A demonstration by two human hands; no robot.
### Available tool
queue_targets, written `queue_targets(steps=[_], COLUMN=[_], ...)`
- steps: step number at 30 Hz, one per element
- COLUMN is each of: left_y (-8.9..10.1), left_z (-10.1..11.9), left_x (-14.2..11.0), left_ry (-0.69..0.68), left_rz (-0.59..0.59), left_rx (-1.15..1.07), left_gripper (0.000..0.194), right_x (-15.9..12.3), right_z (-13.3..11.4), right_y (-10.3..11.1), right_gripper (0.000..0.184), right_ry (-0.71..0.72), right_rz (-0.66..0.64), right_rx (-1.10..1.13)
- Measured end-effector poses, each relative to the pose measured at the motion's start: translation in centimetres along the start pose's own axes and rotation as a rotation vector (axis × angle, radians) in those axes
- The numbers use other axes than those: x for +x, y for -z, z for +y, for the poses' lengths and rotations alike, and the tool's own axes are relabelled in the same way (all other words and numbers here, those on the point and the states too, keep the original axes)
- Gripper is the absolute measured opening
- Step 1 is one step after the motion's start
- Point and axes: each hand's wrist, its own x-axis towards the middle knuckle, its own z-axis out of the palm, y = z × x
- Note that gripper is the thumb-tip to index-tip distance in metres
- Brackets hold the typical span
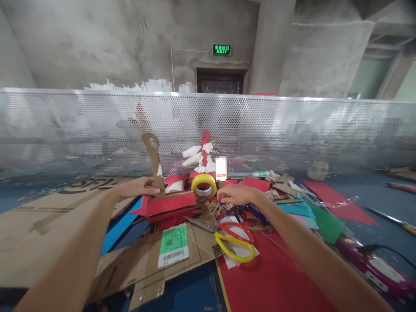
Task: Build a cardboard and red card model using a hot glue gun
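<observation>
My left hand [140, 187] is closed on the lower end of an upright cardboard cutout [154, 158] with a ring-shaped top. The cutout's foot meets a box-like piece covered in red paper [172, 204]. My right hand [238, 193] has its fingers curled together over a heap of scraps, right of a roll of yellow tape [203, 187]; whatever it may hold is hidden. Nearer to me, scissors with red and yellow handles [234, 249] lie partly open on cardboard. Behind the tape stands a red cutout [205, 138] with white flower-like pieces [193, 155].
Red paper sheets [276, 277] cover the front right. A purple device with a cable [377, 268] and a cutter-like tool [390, 220] lie farther right. Large flat cardboard [42, 225] fills the left. A phone-like lit screen [221, 167] stands before a perforated metal panel [260, 125].
</observation>
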Motion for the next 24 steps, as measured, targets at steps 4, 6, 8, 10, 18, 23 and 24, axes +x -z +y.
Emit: queue_targets(steps=[4, 6, 8, 10, 18, 23, 24], left_y=[0.0, -0.2, -0.4, -0.6, -0.3, -0.3, -0.4], left_z=[0.0, 0.4, 0.9, 1.3, 1.7, 2.8, 3.1], left_x=[0.0, -0.2, -0.4, -0.6, -0.5, -0.7, -0.8], left_ry=[-0.008, -0.007, 0.004, 0.01, 0.031, 0.026, 0.008], left_rz=[-0.001, -0.008, -0.006, 0.005, 0.011, 0.011, 0.057], left_rx=[0.039, 0.021, -0.024, -0.043, 0.08, 0.131, 0.156], left_gripper=[0.055, 0.059, 0.062, 0.062, 0.06, 0.05, 0.049], right_x=[-0.3, -0.9, -1.8, -3.0, -4.7, -1.9, -1.5], right_z=[-0.4, -0.1, 0.9, 2.3, 7.4, 7.1, 6.8], right_y=[0.8, 1.5, 2.5, 3.6, 2.2, -1.8, -2.3], right_gripper=[0.019, 0.019, 0.017, 0.017, 0.028, 0.058, 0.059], right_ry=[-0.021, -0.069, -0.164, -0.304, -0.471, -0.387, -0.381], right_rz=[0.007, 0.043, 0.112, 0.204, 0.262, 0.308, 0.324], right_rx=[-0.011, -0.043, -0.104, -0.178, -0.223, -0.167, -0.156])
